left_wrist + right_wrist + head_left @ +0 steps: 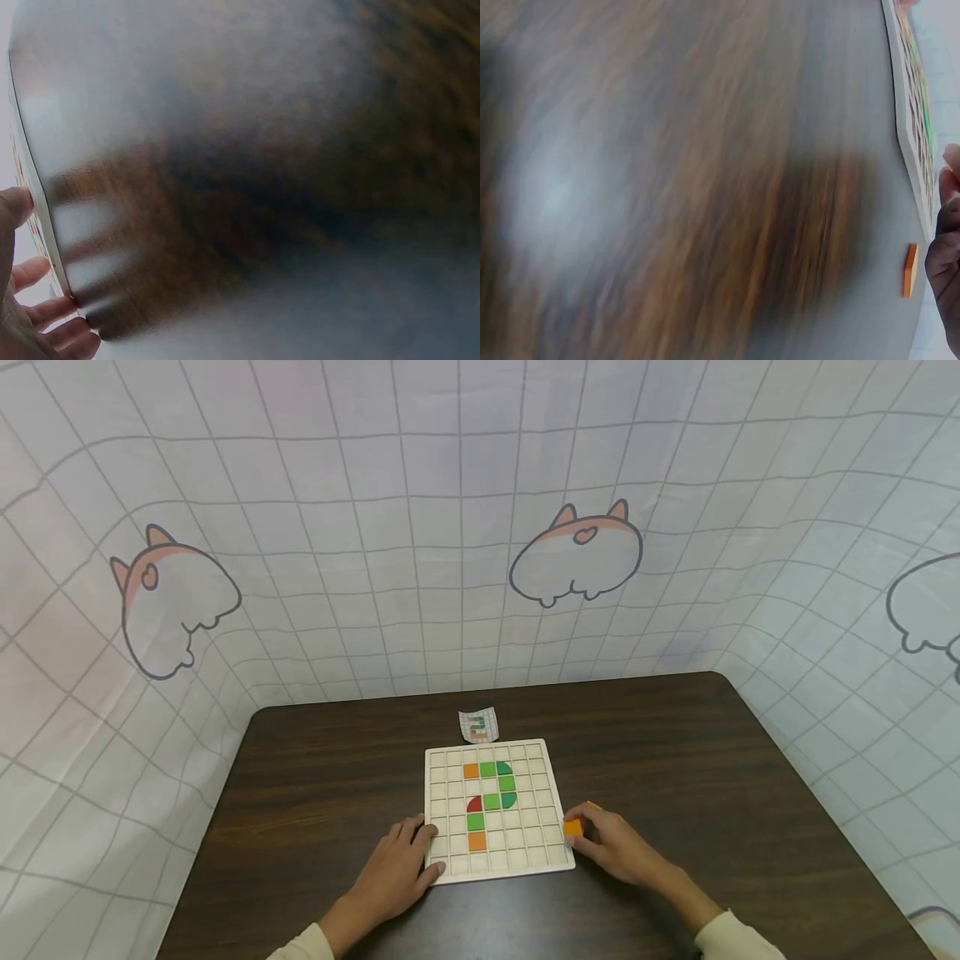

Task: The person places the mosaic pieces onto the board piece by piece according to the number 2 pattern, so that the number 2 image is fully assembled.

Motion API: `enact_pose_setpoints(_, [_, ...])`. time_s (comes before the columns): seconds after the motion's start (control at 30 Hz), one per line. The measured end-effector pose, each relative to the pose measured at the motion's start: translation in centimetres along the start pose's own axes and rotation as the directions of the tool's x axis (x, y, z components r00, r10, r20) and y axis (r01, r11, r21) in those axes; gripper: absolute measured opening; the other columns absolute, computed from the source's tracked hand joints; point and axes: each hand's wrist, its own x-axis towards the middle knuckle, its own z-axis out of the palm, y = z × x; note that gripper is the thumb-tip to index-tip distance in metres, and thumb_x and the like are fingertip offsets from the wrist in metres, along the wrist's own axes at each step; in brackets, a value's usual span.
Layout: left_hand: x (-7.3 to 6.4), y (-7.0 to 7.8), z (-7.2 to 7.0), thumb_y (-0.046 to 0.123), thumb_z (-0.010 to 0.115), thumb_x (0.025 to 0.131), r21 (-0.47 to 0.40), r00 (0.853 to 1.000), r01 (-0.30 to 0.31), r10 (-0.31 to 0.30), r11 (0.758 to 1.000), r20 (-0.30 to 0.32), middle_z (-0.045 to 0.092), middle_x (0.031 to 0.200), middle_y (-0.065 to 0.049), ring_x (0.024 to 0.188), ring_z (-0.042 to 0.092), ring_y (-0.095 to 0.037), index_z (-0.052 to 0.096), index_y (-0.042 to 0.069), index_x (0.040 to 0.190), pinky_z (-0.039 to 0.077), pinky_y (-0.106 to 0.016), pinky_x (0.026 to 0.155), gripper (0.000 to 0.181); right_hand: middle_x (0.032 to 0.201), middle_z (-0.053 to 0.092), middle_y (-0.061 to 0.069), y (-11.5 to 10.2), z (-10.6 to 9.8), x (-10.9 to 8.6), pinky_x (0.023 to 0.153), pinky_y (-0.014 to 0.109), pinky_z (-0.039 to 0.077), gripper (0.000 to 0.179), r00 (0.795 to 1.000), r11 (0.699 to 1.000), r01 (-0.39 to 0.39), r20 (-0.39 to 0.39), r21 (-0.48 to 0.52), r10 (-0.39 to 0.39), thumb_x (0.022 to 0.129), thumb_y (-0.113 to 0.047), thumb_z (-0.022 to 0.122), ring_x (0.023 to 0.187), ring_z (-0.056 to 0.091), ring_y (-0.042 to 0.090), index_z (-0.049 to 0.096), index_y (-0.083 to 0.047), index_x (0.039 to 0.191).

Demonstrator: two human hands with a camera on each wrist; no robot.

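Observation:
A cream grid board (525, 843) lies on the table with colored tiles forming a curving line. In it are orange and green squares, a red quarter-round tile (475, 804) and dark green quarter-round ones (508, 799). My left hand (393, 868) rests at the board's near left corner, fingers along the left side and thumb on the front edge. Its loosely extended fingers (52, 307) touch the board's rim in the left wrist view. Beside the board's right edge, my right hand (618, 847) pinches an orange square tile (573, 827) between thumb and fingers.
A small paper card (478, 725) printed with a colored pattern lies just behind the board. Another orange piece (910, 270) sits on the table near my right hand. The dark wooden table (337, 777) meets a white grid-patterned curtain (420, 568) at its back and sides.

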Motion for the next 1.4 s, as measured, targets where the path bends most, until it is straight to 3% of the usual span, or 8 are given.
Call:
enact_pose_setpoints(0.1, [0.0,0.1,-0.1,0.041,0.064,0.097,-0.013,1.0,-0.003,0.003,1.0,-0.002,0.049,0.143,-0.021,0.129,0.05,-0.038,0.054,0.01,0.133,0.045,-0.054,0.102,0.049,0.099,0.064,0.001,-0.2,0.4,0.5,0.053,0.019,0.041,0.025,1.0,0.999,-0.001,0.001,0.052,0.001,0.094,-0.013,0.071,0.057,0.042,-0.003,0.063,-0.005,0.117])
enact_pose_setpoints(0.23, [0.0,0.2,-0.2,0.042,0.064,0.097,-0.013,1.0,-0.005,0.005,1.0,0.001,0.049,0.143,-0.021,0.129,0.05,-0.038,0.054,0.01,0.133,0.045,-0.055,0.102,0.049,0.094,0.064,0.001,-0.4,1.1,1.0,0.048,0.019,0.04,0.025,1.0,0.996,-0.019,0.007,0.09,0.019,0.093,-0.013,0.072,0.052,0.041,-0.003,0.064,-0.008,0.115])
enact_pose_setpoints(0.5, [0.1,0.2,-0.2,0.042,0.064,0.097,-0.003,1.0,-0.004,0.004,1.0,0.003,0.049,0.143,-0.022,0.13,0.05,-0.038,0.054,0.01,0.133,0.045,-0.055,0.103,0.049,0.098,0.063,0.002,-1.1,2.0,1.8,0.05,0.018,0.039,0.025,0.999,0.985,-0.026,0.026,0.169,0.022,0.094,-0.014,0.071,0.054,0.04,-0.003,0.066,-0.007,0.118])
enact_pose_setpoints(0.77, [0.2,0.2,-0.1,0.043,0.063,0.097,0.007,1.0,0.0,0.0,1.0,0.001,0.049,0.143,-0.021,0.13,0.05,-0.038,0.054,0.01,0.133,0.045,-0.054,0.103,0.05,0.091,0.057,0.004,-1.9,2.8,2.8,0.054,0.017,0.039,0.025,0.997,0.966,-0.051,0.068,0.254,0.034,0.093,-0.014,0.072,0.054,0.041,-0.001,0.063,-0.007,0.115])
enact_pose_setpoints(1.0, [0.3,0.1,0.2,0.045,0.063,0.097,0.007,1.0,0.016,-0.016,1.0,0.027,0.049,0.145,-0.021,0.131,0.049,-0.038,0.054,0.011,0.134,0.044,-0.054,0.104,0.051,0.088,0.06,-0.003,-2.6,3.9,3.3,0.051,0.016,0.035,0.022,0.996,0.976,-0.081,0.05,0.201,0.073,0.092,-0.017,0.074,0.052,0.037,-0.002,0.068,-0.011,0.112])
enact_pose_setpoints(1.4, [0.1,0.0,0.1,0.045,0.062,0.098,0.006,1.0,0.013,-0.013,1.0,0.021,0.048,0.145,-0.02,0.131,0.049,-0.037,0.054,0.011,0.135,0.044,-0.054,0.104,0.051,0.086,0.062,-0.003,-3.7,5.6,4.3,0.056,0.018,0.04,0.023,0.996,0.978,-0.062,0.07,0.2,0.049,0.091,-0.014,0.074,0.055,0.041,0.0,0.067,-0.009,0.112])
